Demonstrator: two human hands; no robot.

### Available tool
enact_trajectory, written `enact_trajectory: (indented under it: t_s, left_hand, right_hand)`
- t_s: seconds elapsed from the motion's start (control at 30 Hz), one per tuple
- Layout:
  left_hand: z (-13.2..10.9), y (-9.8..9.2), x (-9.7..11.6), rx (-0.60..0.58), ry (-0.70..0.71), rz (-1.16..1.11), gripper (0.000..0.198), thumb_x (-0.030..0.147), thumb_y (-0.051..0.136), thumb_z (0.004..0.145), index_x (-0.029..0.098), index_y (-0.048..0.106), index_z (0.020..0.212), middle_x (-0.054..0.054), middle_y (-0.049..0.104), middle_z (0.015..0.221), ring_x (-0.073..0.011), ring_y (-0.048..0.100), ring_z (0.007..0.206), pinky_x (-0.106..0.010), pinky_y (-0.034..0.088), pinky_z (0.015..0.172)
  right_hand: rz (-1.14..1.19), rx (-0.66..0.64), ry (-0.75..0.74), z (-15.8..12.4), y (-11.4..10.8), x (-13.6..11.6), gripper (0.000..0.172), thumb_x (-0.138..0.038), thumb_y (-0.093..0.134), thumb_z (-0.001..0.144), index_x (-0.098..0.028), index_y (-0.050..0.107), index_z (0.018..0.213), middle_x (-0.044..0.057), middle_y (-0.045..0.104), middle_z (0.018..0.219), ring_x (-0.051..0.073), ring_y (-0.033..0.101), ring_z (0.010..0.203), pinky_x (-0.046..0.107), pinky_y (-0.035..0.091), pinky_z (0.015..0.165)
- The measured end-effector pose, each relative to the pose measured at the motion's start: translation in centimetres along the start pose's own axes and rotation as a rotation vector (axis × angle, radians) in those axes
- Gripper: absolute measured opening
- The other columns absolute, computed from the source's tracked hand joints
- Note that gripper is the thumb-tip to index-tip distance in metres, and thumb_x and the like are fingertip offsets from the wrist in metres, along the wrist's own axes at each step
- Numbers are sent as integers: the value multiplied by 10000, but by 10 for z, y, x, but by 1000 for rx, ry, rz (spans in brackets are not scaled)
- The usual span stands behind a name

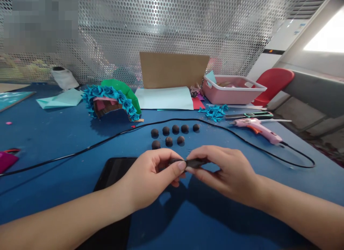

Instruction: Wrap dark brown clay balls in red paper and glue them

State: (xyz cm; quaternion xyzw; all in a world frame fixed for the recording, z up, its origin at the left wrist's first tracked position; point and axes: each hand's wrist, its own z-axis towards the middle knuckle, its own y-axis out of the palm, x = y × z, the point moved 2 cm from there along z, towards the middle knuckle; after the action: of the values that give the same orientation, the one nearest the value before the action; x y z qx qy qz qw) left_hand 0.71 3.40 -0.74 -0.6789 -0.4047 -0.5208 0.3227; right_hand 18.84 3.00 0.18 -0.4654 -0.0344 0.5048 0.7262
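Note:
Between the fingertips of both hands is an elongated piece of dark clay [195, 163], partly covered by the fingers. My left hand [154, 174] pinches its left end with thumb and fingers. On the right part, my right hand [227, 167] closes with its thumb below and fingers above. Just beyond the hands, several small dark balls [175, 129] lie on the blue table [215, 214] in two rough rows, and the nearest ball [156, 145] almost meets my left hand in view. A black flat panel [115, 171] lies partly under my left forearm.
A black cable [172, 120] arcs behind the balls to a pink glue gun [260, 130] at right, near a green-edged cutter [258, 114]. Farther back are a pink basket [231, 94], a cardboard sheet [173, 69], pale paper [166, 98] and a blue paper-flower piece [107, 95].

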Motion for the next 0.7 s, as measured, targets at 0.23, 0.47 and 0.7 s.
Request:
enact_trajectory:
  t_s: [0.23,0.47,0.7]
  left_hand:
    - [1,0,-6,71,-44,-248,322,492,702,767,191,739,876,-9,711,874,-135,648,812,-241,539,751]
    - [6,-1,-12,-36,-91,-272,263,399,768,742,188,739,896,-3,727,882,-109,644,858,-216,488,829]
    - [6,0,-8,-69,-123,-335,381,285,830,678,179,535,895,55,677,696,-73,626,688,-192,469,685]
  right_hand:
    - [229,165,294,0,-10,24,220,-245,587,884,-210,581,1102,62,686,1000,140,687,851,226,588,664]
    - [140,-31,-108,-2,1,9,239,-159,530,921,-161,605,1149,92,642,1038,113,632,973,203,520,886]
    - [34,-123,-175,-5,6,7,275,-199,589,895,-150,583,1165,70,644,969,92,630,826,157,518,773]
